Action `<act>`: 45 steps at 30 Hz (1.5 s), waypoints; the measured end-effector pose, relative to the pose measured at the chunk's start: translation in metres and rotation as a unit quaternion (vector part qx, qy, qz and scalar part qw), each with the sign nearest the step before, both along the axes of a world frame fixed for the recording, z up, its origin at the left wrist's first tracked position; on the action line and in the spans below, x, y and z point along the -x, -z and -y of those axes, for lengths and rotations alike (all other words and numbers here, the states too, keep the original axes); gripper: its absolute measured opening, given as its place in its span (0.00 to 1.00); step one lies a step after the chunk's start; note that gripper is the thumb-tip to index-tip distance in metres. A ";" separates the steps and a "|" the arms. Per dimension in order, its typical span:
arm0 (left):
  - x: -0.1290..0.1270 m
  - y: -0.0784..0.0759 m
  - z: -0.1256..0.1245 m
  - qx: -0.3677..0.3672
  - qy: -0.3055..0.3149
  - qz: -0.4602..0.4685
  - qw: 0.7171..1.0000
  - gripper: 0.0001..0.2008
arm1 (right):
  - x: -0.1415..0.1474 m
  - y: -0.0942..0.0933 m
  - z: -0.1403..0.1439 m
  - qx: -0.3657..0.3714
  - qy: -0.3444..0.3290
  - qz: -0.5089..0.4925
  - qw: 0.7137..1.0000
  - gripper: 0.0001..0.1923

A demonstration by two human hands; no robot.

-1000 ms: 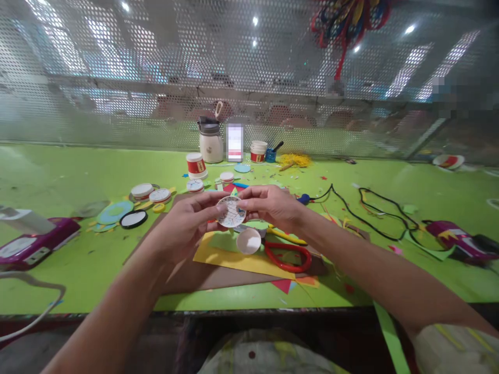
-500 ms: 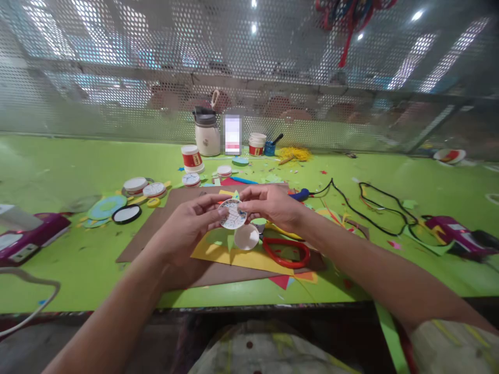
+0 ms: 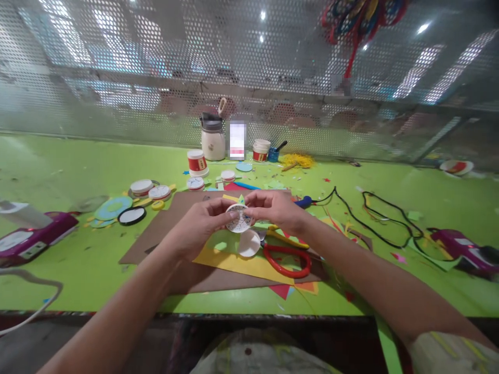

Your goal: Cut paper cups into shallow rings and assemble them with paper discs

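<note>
Between my two hands is a small white round disc (image 3: 238,221) with a dark line pattern, tilted toward me. The thumb and fingers of my left hand (image 3: 205,221) pinch its left edge. On its upper right, my right hand (image 3: 271,209) grips the rim, thumb on its face. A small green paper tip (image 3: 241,199) sticks up behind the disc. Just below lies a plain white disc (image 3: 249,243) on yellow paper (image 3: 234,262). Scissors with red handles (image 3: 287,261) rest beside it, under my right forearm.
Brown board (image 3: 163,228) lies under the papers. White lids (image 3: 159,192), a black-rimmed disc (image 3: 132,215) and blue paper rings (image 3: 114,208) sit left. Behind stand a red-and-white tub (image 3: 197,163), a jug (image 3: 212,140) and a phone (image 3: 237,140). A black cord (image 3: 351,221) runs right.
The camera view has shifted slightly, so the table appears lower and further right. Both hands keep hold of the patterned disc, which has turned a little, and my right thumb lies further across it.
</note>
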State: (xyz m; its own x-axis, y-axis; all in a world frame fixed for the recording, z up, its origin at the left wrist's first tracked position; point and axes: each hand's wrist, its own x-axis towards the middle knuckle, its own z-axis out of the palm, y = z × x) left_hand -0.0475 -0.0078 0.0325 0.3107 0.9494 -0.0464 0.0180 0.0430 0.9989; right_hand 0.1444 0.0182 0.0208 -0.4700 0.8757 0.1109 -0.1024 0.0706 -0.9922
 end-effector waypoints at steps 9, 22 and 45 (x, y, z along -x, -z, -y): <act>-0.005 0.006 -0.003 -0.029 -0.038 -0.025 0.999 0.13 | 0.001 0.000 -0.001 0.024 0.025 -0.021 0.999 0.10; -0.006 0.014 -0.002 -0.024 -0.017 -0.046 0.998 0.14 | 0.001 -0.006 0.001 -0.032 0.067 -0.024 0.997 0.08; 0.001 0.013 0.003 0.008 0.008 0.045 0.999 0.09 | -0.008 -0.020 0.004 -0.075 0.024 -0.007 0.997 0.13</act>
State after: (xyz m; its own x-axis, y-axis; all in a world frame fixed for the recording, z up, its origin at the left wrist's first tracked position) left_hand -0.0483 -0.0103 0.0200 0.3287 0.9438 -0.0335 -0.0709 0.0600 0.9957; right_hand 0.1520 0.0143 0.0404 -0.4248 0.8706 0.2482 -0.1100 0.2225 -0.9687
